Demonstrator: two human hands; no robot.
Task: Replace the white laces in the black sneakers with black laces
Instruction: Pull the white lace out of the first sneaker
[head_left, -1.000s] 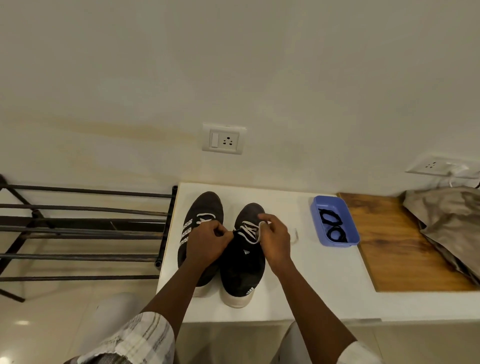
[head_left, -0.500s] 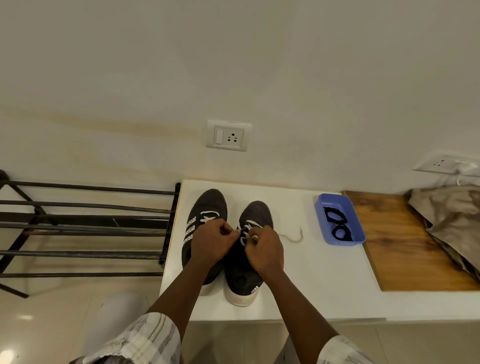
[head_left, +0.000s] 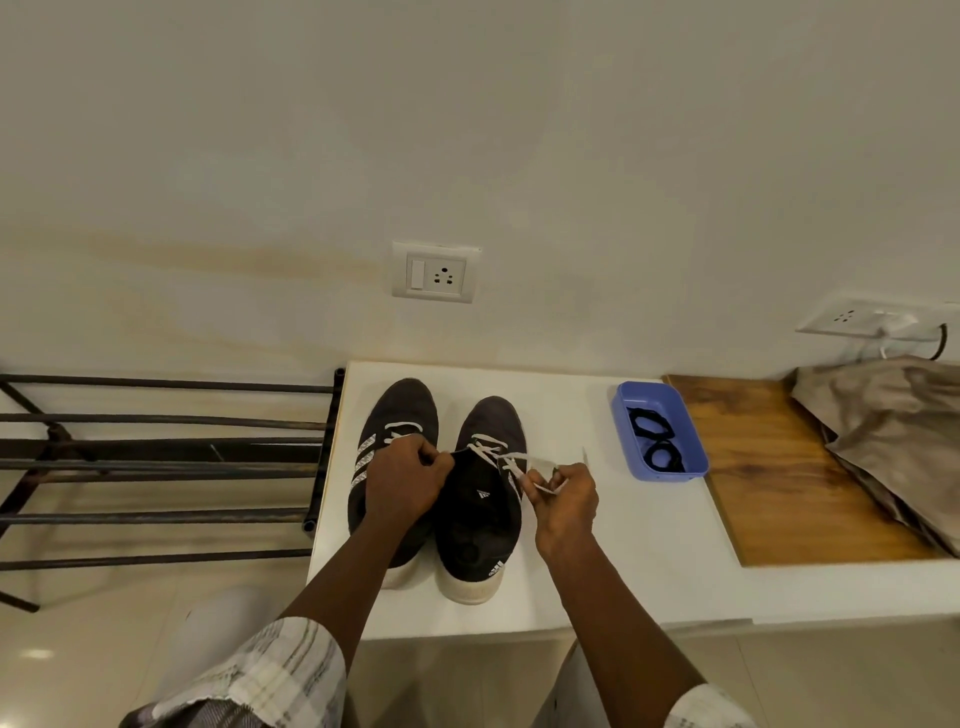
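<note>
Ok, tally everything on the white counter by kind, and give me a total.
Black sneakers: 2
White laces: 2
Blue tray: 1
Black lace coils, in the tray: 2
Wooden board: 1
Beige cloth: 1
Total: 9

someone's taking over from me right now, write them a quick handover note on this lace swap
Left hand grips the right sneaker at its tongue edge. Right hand pinches that shoe's white lace, which is out of the upper eyelets.
Left sneaker stands beside it on the white table, white lace in. Black laces lie coiled in the blue tray.
Done: right sneaker partly unlaced.
Left: finish it, unlace the other, thread black laces into both.
</note>
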